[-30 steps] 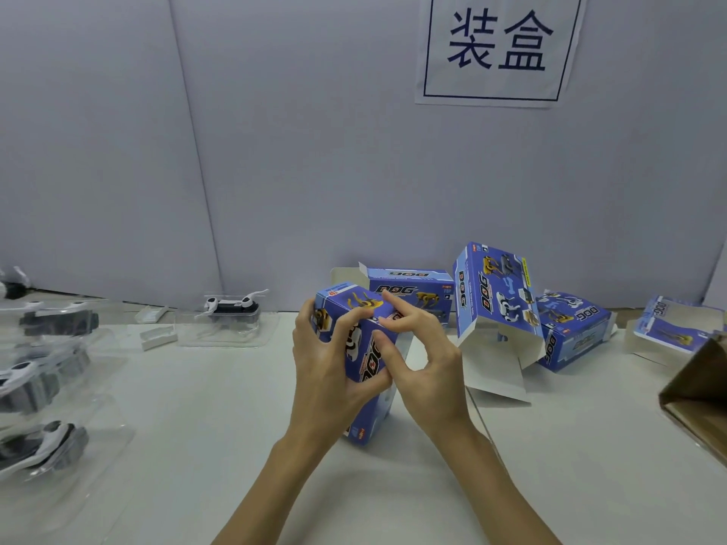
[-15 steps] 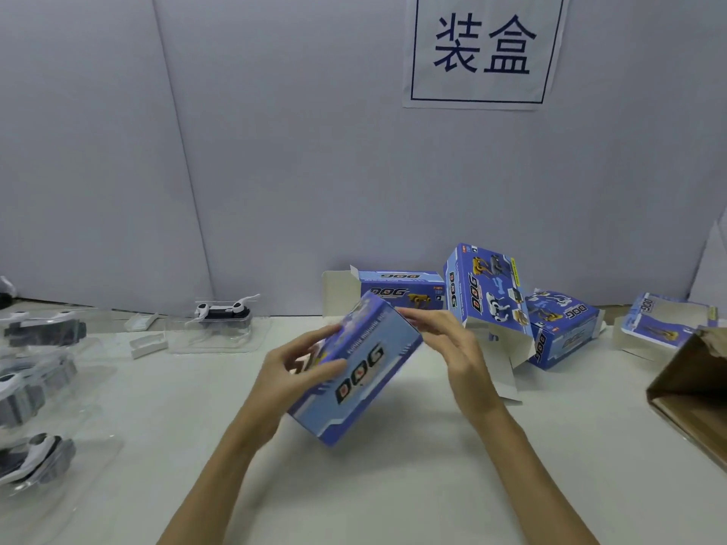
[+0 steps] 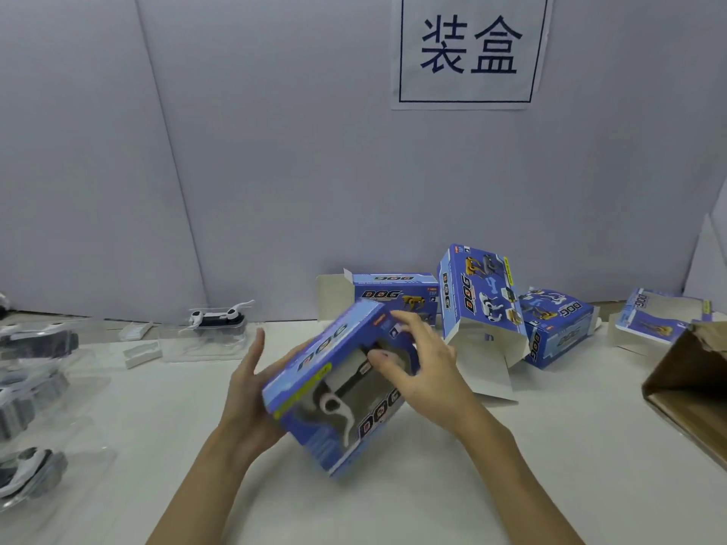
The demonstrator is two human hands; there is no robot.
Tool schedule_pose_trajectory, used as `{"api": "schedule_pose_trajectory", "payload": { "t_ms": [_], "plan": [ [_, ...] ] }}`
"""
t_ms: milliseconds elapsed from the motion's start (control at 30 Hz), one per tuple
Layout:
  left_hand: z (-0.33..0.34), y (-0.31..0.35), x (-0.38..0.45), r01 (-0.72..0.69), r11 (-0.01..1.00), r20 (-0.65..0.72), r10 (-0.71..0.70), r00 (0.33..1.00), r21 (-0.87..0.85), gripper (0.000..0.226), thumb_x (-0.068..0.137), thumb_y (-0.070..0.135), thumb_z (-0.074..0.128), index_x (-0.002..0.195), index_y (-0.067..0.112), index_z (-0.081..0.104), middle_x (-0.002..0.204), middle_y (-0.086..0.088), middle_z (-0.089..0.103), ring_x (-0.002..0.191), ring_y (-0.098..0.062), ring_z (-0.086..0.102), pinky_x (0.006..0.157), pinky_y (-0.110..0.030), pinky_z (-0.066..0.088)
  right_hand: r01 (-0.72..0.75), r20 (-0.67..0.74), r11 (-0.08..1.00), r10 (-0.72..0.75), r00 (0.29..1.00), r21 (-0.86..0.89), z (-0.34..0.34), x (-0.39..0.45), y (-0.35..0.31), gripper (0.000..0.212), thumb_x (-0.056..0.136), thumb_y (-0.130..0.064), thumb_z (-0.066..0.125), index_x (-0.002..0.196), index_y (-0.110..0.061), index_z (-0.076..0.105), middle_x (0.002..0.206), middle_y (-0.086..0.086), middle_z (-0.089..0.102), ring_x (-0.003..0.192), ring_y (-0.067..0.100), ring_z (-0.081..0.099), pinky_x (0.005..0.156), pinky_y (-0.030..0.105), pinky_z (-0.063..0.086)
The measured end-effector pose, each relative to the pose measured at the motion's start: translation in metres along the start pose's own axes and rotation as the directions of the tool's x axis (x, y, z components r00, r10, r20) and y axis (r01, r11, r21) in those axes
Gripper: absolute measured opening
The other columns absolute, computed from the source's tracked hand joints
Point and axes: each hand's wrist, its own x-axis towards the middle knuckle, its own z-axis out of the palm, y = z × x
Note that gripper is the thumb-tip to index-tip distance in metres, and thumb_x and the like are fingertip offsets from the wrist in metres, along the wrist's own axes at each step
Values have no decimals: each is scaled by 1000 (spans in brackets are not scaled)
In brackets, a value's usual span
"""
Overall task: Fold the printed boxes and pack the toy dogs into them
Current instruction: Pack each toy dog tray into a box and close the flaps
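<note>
Both hands are holding a blue printed cardboard toy-dog box [image 3: 338, 387] tilted above the white table [image 3: 531, 446]. The left hand [image 3: 246, 391] is cradling its near-left end with fingers extended, while the right hand [image 3: 423, 367] is gripping its far end, thumb on the window face.

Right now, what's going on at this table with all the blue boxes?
A person is packing toy dogs. Both hands hold a blue windowed box above the table: the left hand supports its left side, and the right hand grips the far end. A toy dog shows through the window. More boxes with open flaps wait behind, and unpacked dogs in clear trays sit left.
</note>
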Motion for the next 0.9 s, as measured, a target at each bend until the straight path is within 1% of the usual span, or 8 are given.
{"api": "schedule_pose_trajectory", "payload": {
  "t_ms": [100,200,300,367,467,667,800,900],
  "plan": [
    [5,-3,8,-61,996,-19,60,998,-69,99,81,86,56,147,11,54,145,-22,60,133,-43,58,117,-62,36,-273,38,944,271,962,183,10,4,17,43,96,-63,57,125,-32,48,122,-12,68,121,13,61,102,35,46],
    [12,-7,14,-178,984,-129,178,976,11,91,80,78,62,144,14,53,137,-20,66,123,-39,67,111,-60,44,-410,104,864,397,912,293,15,5,28,43,99,-58,55,124,-23,50,117,-9,72,116,14,66,99,37,50],
    [23,-10,15,-289,946,-208,316,926,149,77,80,75,68,138,27,54,134,-12,68,115,-31,71,102,-60,52,-391,40,802,419,907,451,15,6,28,42,98,-50,62,124,-19,52,96,-13,74,80,-6,67,72,20,52],
    [29,-12,13,-301,888,-168,375,912,349,69,74,77,67,133,44,52,126,-3,71,110,-25,72,96,-59,56,-352,-46,756,449,893,551,18,6,24,39,97,-44,66,124,-19,51,80,-11,70,57,-5,60,56,15,49],
    [30,-23,15,-309,810,-71,393,917,498,68,76,58,85,134,55,51,119,-1,76,105,-28,76,87,-51,62,-325,-98,691,497,862,646,19,5,17,37,95,-43,70,121,-23,53,86,-4,71,59,-3,65,57,17,52],
    [19,-17,15,-339,867,-86,394,915,365,44,76,40,81,118,28,76,116,-10,77,97,-29,78,69,-32,63,-388,104,751,397,912,534,-6,9,9,45,90,-62,63,129,-40,57,108,1,76,97,19,76,89,40,62],
    [4,-12,18,-258,863,-18,294,956,434,41,80,40,79,118,24,77,119,-14,76,100,-29,77,70,-35,63,-390,284,881,315,906,267,-31,3,10,50,85,-74,65,122,-41,58,100,6,78,85,21,75,67,27,61],
    [8,-14,29,-230,842,18,255,967,489,31,100,32,62,125,15,71,135,-19,67,92,-13,77,67,-27,61,-370,209,861,313,926,348,-50,2,8,62,69,-73,71,114,-31,64,91,8,79,75,18,73,57,31,58]
  ]
}}
